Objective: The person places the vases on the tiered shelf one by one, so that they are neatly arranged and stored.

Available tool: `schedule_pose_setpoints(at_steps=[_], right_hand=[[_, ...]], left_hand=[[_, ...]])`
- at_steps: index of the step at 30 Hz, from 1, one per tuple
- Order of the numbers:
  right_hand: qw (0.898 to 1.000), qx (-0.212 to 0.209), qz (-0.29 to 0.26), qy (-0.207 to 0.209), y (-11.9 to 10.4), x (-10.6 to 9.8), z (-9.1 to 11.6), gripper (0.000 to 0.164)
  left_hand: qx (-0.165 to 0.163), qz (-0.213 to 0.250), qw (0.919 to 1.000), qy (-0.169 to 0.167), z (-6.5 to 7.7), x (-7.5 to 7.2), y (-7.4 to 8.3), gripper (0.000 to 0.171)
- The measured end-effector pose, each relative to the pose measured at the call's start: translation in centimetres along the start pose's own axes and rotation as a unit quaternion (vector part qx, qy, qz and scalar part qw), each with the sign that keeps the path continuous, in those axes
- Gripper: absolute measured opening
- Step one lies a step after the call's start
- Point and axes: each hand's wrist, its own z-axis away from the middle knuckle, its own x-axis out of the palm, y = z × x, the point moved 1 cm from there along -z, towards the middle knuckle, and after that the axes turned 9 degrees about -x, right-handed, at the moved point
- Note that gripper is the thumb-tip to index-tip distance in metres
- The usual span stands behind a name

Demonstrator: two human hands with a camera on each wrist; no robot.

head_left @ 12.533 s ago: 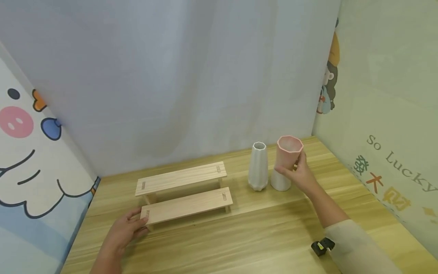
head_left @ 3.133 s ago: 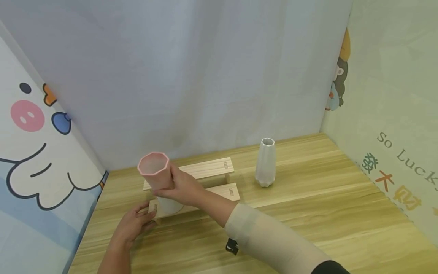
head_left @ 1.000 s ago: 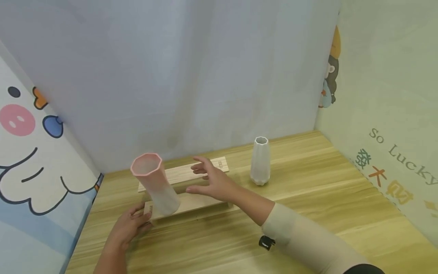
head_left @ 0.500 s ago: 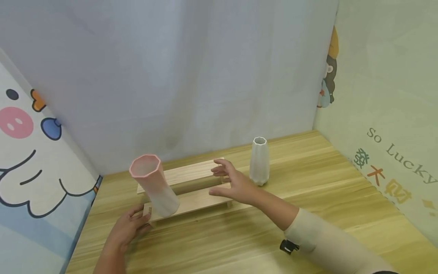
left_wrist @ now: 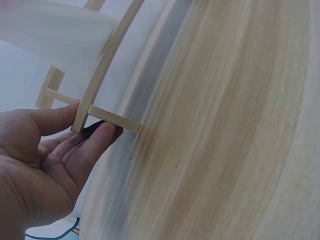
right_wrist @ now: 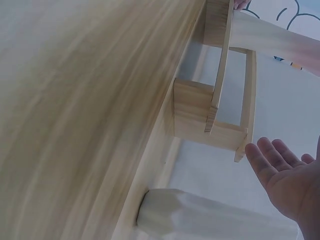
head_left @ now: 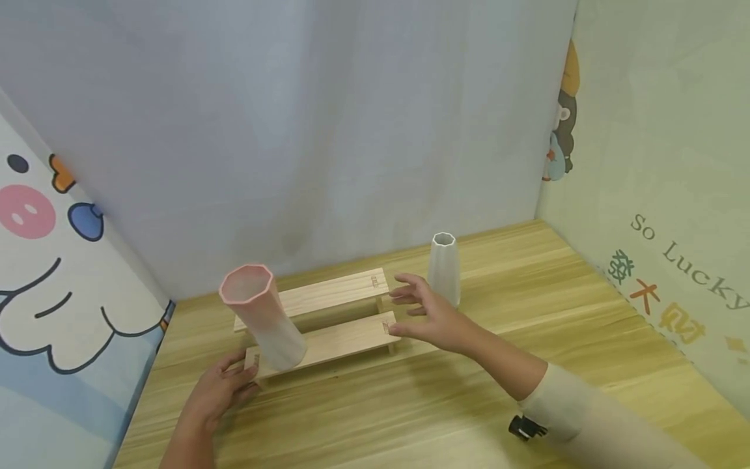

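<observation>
A two-step wooden shelf [head_left: 346, 340] stands on the table, its front step lower than its back step. My left hand [head_left: 219, 391] pinches the front step's left end, thumb on top and fingers beneath, as the left wrist view shows. On that step's left part stands a pink-to-white vase [head_left: 266, 319] with an eight-sided rim. My right hand [head_left: 436, 316], fingers apart and holding nothing, hovers by the shelf's right end. Just behind it a white fluted vase [head_left: 444, 270] stands on the table, its lower part partly covered by the hand.
The wood-grain table [head_left: 363, 417] backs onto a grey-white curtain [head_left: 351, 130]. A cartoon-printed panel [head_left: 35, 273] borders the left side, a pale green lettered panel [head_left: 656, 163] the right. A small black device [head_left: 526, 427] hangs at the right sleeve.
The pink-to-white vase went from the table's right side onto the front step. My right hand let go of it and moved right toward the white vase. My left hand stayed on the shelf.
</observation>
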Motion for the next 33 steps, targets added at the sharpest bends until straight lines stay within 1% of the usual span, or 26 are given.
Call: schedule_pose_setpoints(at_steps=[5,13,21,24,30,33], right_hand=[[1.0,0.001,0.006,-0.002,0.2,-0.7,1.2,0.088],[1.0,0.01,0.015,0.003,0.8,-2.1,3.0,0.084],[0.999,0.015,0.021,0.029,1.7,-3.9,4.1,0.084],[0.999,0.016,0.024,0.032,2.1,-4.6,4.5,0.082],[0.997,0.013,0.052,0.048,2.9,-6.1,5.1,0.075],[0.996,0.021,0.056,0.06,3.3,-6.9,5.3,0.073]], left_hand=[[-0.006,-0.007,1.0,0.001,-0.1,-0.1,-0.1,0.077],[-0.002,0.005,1.0,-0.003,-0.2,-0.1,-0.2,0.078],[0.001,0.008,1.0,0.0,-0.3,-0.1,-0.3,0.076],[0.003,0.008,1.0,0.0,-0.3,-0.1,-0.3,0.076],[0.002,0.007,1.0,0.0,-0.3,-0.1,-0.2,0.076],[0.0,0.0,1.0,-0.001,-0.2,-0.1,-0.2,0.076]])
